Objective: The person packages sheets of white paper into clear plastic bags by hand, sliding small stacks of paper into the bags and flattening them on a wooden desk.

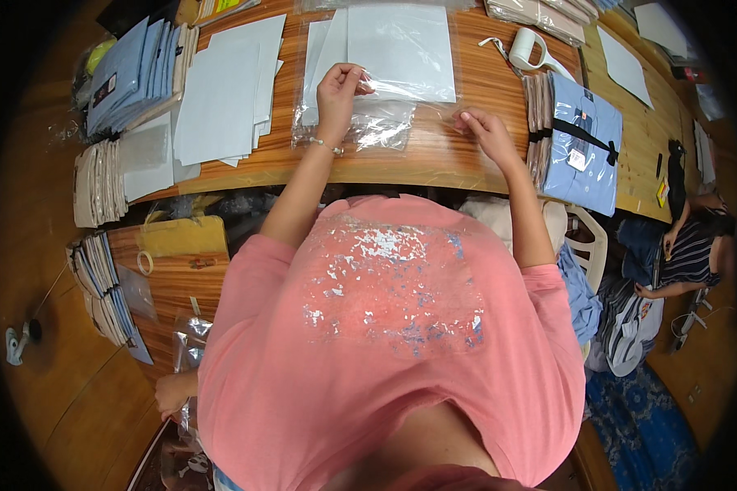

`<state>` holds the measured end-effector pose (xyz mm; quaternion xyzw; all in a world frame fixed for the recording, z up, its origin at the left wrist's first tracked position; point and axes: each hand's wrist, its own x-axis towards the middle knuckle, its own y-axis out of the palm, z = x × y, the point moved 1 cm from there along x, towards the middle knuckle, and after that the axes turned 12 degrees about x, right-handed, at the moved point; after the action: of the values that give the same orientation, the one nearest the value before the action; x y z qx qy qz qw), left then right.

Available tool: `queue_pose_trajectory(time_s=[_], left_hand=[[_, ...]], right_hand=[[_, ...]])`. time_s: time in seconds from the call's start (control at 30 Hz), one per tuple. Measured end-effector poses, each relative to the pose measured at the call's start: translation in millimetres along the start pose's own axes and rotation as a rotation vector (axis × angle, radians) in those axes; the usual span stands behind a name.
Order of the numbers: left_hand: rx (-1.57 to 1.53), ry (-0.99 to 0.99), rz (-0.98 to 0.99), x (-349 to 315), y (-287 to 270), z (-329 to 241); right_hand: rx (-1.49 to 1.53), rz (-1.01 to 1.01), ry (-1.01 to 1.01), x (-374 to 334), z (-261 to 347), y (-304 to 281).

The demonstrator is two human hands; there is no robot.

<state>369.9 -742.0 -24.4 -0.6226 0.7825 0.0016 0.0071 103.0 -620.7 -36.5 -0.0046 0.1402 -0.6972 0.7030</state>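
On the striped wooden table, a clear plastic bag (393, 90) lies over white sheets (401, 41). My left hand (337, 92) pinches the near edge of the bag, thumb against fingers, with crinkled film around the fingertips. To the right, my right hand (485, 132) is closed in a pinch at the bag's near right corner; the film there is faint. More crumpled clear film (377, 127) spreads below my left hand. Whether the white sheet sits inside the bag or under it, I cannot tell.
A stack of white sheets (225, 102) lies left of the bag. Folded blue shirts in clear bags stand at the left (127, 78) and right (581, 139). A white tape dispenser (528, 49) is at the far right. Other people's hands show at lower left (174, 394) and right (651, 291).
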Motion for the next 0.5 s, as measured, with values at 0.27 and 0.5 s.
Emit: queue_pose_trajectory(time_s=[0.27, 0.5], left_hand=[[0.142, 0.028, 0.002, -12.8, -5.8, -3.9], [0.401, -0.001, 0.250, -87.5, -40.8, 29.5]], right_hand=[[-0.233, -0.076, -0.221, 0.3, 11.3, -4.1], [-0.661, 0.025, -0.441, -56.3, -2.6, 17.6]])
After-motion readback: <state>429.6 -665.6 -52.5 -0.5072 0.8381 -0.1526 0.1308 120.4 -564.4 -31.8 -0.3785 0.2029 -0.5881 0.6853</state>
